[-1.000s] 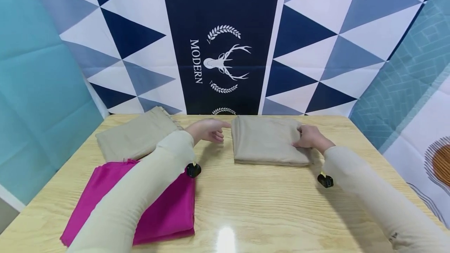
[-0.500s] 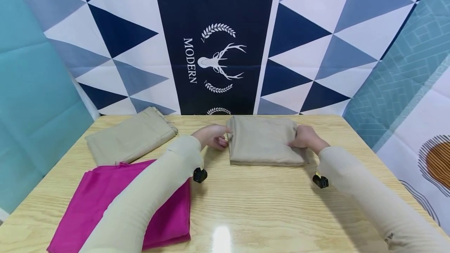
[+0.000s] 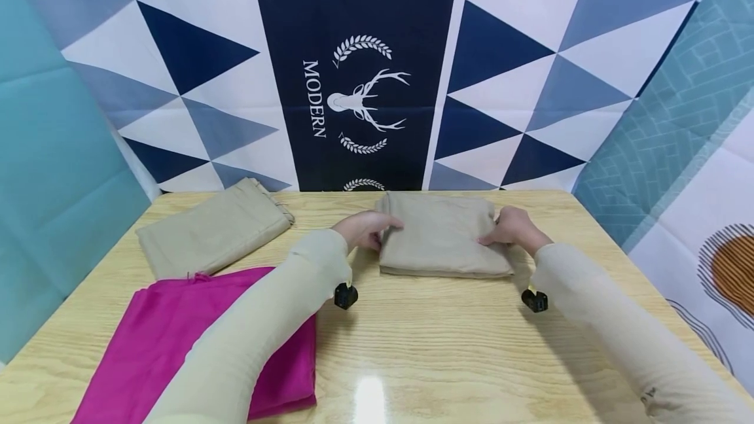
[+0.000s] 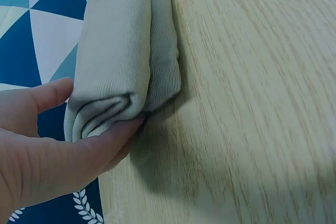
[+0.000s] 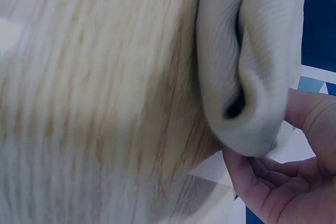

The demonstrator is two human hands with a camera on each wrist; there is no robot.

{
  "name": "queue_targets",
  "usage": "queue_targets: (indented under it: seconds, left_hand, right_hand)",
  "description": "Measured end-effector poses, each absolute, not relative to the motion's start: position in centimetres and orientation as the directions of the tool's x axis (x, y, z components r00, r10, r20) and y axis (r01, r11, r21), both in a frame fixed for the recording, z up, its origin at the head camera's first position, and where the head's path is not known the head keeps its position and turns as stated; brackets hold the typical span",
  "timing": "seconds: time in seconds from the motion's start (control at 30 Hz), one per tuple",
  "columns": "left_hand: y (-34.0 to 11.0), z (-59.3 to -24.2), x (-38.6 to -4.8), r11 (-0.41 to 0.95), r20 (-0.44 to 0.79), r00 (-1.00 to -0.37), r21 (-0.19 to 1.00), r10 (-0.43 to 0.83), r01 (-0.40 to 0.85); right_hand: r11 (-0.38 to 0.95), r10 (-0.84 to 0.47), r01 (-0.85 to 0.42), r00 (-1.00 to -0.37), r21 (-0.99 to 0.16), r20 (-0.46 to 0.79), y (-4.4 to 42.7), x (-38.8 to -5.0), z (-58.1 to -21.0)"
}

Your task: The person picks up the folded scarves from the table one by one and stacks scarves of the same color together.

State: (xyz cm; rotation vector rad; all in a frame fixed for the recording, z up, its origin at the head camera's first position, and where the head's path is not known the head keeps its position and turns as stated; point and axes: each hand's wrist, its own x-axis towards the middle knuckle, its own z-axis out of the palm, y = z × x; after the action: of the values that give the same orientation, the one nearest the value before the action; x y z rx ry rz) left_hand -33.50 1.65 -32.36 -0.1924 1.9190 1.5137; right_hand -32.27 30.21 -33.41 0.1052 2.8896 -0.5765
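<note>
A folded beige cloth lies at the far middle of the table, its layers stacked flat. My left hand grips its left end; the left wrist view shows the thumb at the upper side and the fingers beneath the rolled layers. At the opposite end, my right hand holds the cloth with the thumb on top. Curled fingers reach under that rounded end in the right wrist view.
Another folded beige cloth with a frayed edge lies at the back left. In front of it is a folded magenta cloth, partly covered by my left sleeve. A patterned backdrop stands behind the wooden table.
My left hand has moved right, from beside the beige cloth onto its left end, and now grips it. My right hand keeps its hold. The view has shifted slightly.
</note>
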Motion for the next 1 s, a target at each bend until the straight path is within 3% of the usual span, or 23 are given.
queue_targets:
  seconds: [0.13, 0.3, 0.5, 0.77, 1.0]
  left_hand:
    - [1.9, -30.8, -31.9, 0.304, -0.571, -0.777, 0.814, 0.265, -0.495]
    - [2.3, -32.9, -33.4, 0.278, -0.563, -0.790, 0.821, 0.242, -0.499]
    - [2.3, -33.3, -33.5, 0.220, -0.598, -0.762, 0.801, 0.249, -0.556]
    - [2.1, -33.3, -33.3, 0.230, -0.599, -0.766, 0.799, 0.231, -0.556]
    - [1.6, -34.5, -34.6, 0.243, -0.576, -0.786, 0.814, 0.225, -0.527]
  right_hand:
    - [0.913, 0.036, 0.115, -0.978, -0.391, -0.206, 30.3, -32.3, -33.5]
    - [0.902, 0.067, 0.146, -0.977, -0.406, -0.203, 30.2, -32.1, -33.7]
    - [0.903, 0.124, 0.195, -0.971, -0.382, -0.203, 29.7, -31.4, -33.4]
    - [0.762, 0.156, 0.350, -0.915, -0.544, -0.371, 29.7, -31.5, -33.2]
    - [0.544, 0.020, 0.485, -0.824, -0.685, -0.567, 30.6, -31.2, -32.8]
